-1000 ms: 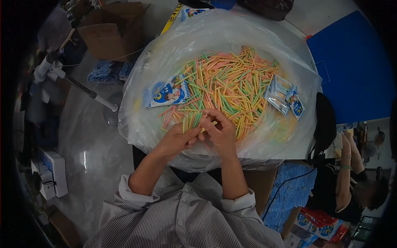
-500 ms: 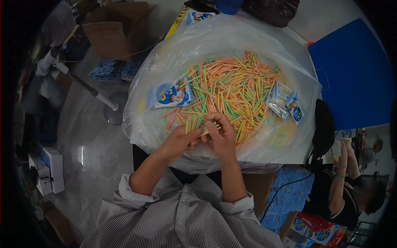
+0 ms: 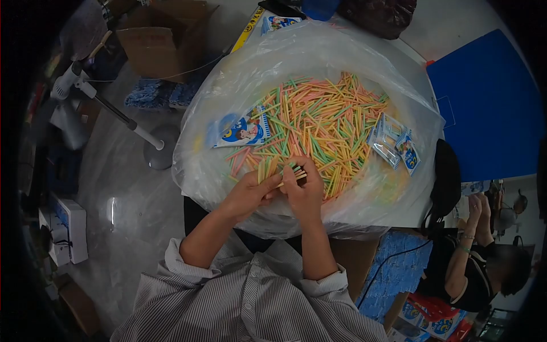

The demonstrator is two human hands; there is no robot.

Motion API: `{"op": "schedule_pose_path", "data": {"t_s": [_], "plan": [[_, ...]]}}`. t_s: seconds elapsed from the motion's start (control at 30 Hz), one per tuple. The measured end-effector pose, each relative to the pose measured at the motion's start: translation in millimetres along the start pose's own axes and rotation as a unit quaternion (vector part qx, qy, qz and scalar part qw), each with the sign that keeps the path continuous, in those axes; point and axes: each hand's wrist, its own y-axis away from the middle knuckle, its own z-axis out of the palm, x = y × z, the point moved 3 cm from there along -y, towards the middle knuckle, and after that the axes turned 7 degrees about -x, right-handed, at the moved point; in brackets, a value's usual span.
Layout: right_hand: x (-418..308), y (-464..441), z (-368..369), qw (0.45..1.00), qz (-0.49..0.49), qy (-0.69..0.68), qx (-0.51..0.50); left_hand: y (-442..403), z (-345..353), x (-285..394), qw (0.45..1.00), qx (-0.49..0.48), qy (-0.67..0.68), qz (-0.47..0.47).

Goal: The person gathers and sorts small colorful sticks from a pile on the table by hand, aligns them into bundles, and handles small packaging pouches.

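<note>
A big heap of thin pastel sticks (image 3: 325,119) in pink, green, yellow and orange lies inside an open clear plastic bag (image 3: 205,108). At the heap's near edge my left hand (image 3: 246,195) is closed around a small bunch of sticks (image 3: 266,169), their ends pointing up and away. Close against it, my right hand (image 3: 305,191) pinches several more sticks (image 3: 297,172) between thumb and fingers. A blue and white printed packet (image 3: 245,131) rests on the left of the heap. Two more packets, a clear-fronted one (image 3: 386,137) and a small blue one (image 3: 407,153), lie on the right.
A blue panel (image 3: 484,102) stands at the table's right, with a black item (image 3: 444,176) hanging nearby. Another person (image 3: 473,262) is at the lower right. On the left are a fan stand (image 3: 122,117) and an open cardboard box (image 3: 156,45).
My right hand's fingers have shifted slightly, and the sticks in them now show more, fanned apart. My left hand keeps its bunch. The whole view has moved a little.
</note>
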Motion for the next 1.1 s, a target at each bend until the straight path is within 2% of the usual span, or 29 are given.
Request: {"op": "schedule_pose_path", "data": {"t_s": [0.13, 0.2, 0.3, 0.43, 0.5, 0.6, 0.63, 0.7, 0.83, 1.03, 1.1], "plan": [[-8, -1, -1, 0.998, -0.001, -0.057, -0.024, 1, -3, -3, 1.0, -0.006, 0.013, -0.015], [-17, -2, 0, 0.988, 0.082, -0.119, -0.057, 1, -4, -4, 1.0, -0.005, -0.007, -0.023], [-9, -2, 1, 0.988, 0.113, -0.085, -0.066, 0, -4, -4, 0.999, -0.018, -0.022, -0.024], [-1, -2, 2, 0.991, 0.076, -0.087, -0.062, 0, -4, -3, 1.0, -0.021, -0.009, -0.012], [-4, -1, 1, 0.994, 0.014, -0.102, -0.023, 1, -3, -1, 1.0, -0.019, 0.009, -0.009], [-7, 1, 2, 0.99, 0.001, -0.138, -0.037, 2, -3, -1, 0.999, -0.028, 0.019, -0.012], [-11, 1, 1, 0.99, 0.002, -0.138, -0.036, 1, -5, -4, 0.999, -0.032, 0.008, -0.008], [-18, -1, 1, 0.992, 0.088, -0.048, -0.078, 0, -5, -5, 0.999, -0.038, -0.003, -0.003], [-14, -5, 1, 0.992, 0.044, -0.028, -0.118, 1, -4, -2, 0.999, -0.038, -0.022, -0.013], [-13, -3, 3, 0.983, 0.103, -0.088, -0.123, 0, -7, -6, 0.999, -0.047, -0.002, -0.016], [-7, -3, 2, 0.994, 0.064, -0.056, -0.07, 0, -7, -6, 0.999, -0.04, 0.002, -0.016]]}}
